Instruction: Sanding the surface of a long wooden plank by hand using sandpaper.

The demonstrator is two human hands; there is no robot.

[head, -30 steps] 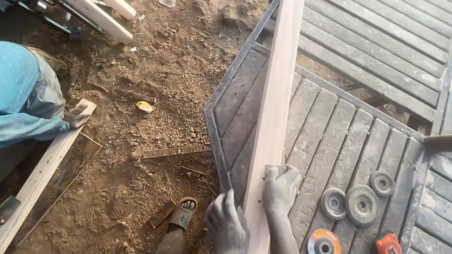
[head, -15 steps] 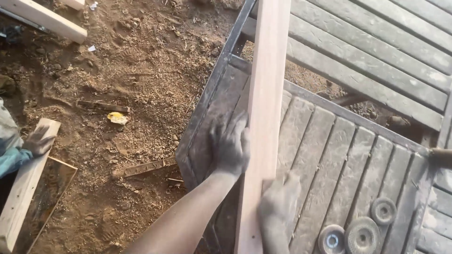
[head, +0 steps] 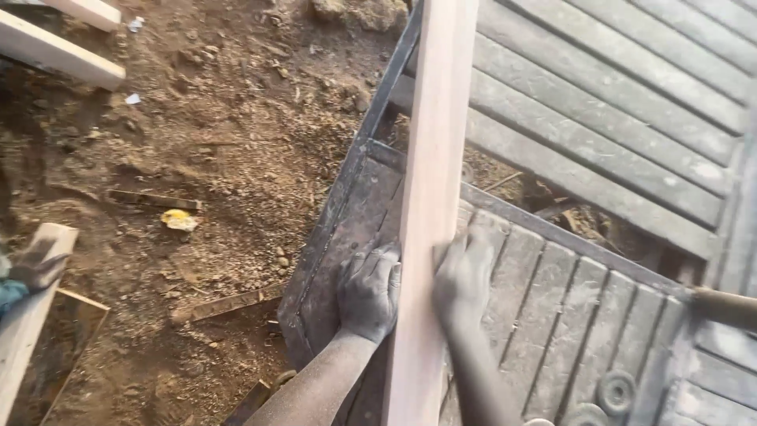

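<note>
- My left hand (head: 369, 290) has slid further up the long pale wooden plank (head: 432, 205) than it sat a moment ago, and it now lies flat against the plank's left edge, fingers spread and pressing rather than wrapped round it.
- My right hand (head: 464, 278) has come up too, from low on the plank to level with the left; it is blurred with motion, so I cannot tell whether its fingers are curled onto the right edge or only brushing it.
- The plank stands on its narrow edge between both hands, running away from me over the worktop (head: 568, 315), and both hands now steady it from either side, which I judge gives me better control of its lean.
- The worktop is a dusty grey surface of metal slats in a dark frame; round discs (head: 617, 392) lie on it near my right forearm, and a rusty handle (head: 724, 306) pokes in from the right.
- Left of the frame the ground (head: 197, 126) is loose brown earth with sawdust, scraps of wood and a yellow scrap (head: 178, 220).
- Another person's gloved hand (head: 35, 264) rests on a pale board (head: 27, 331) at the far left, with more pale timber (head: 59, 51) lying at top left.
</note>
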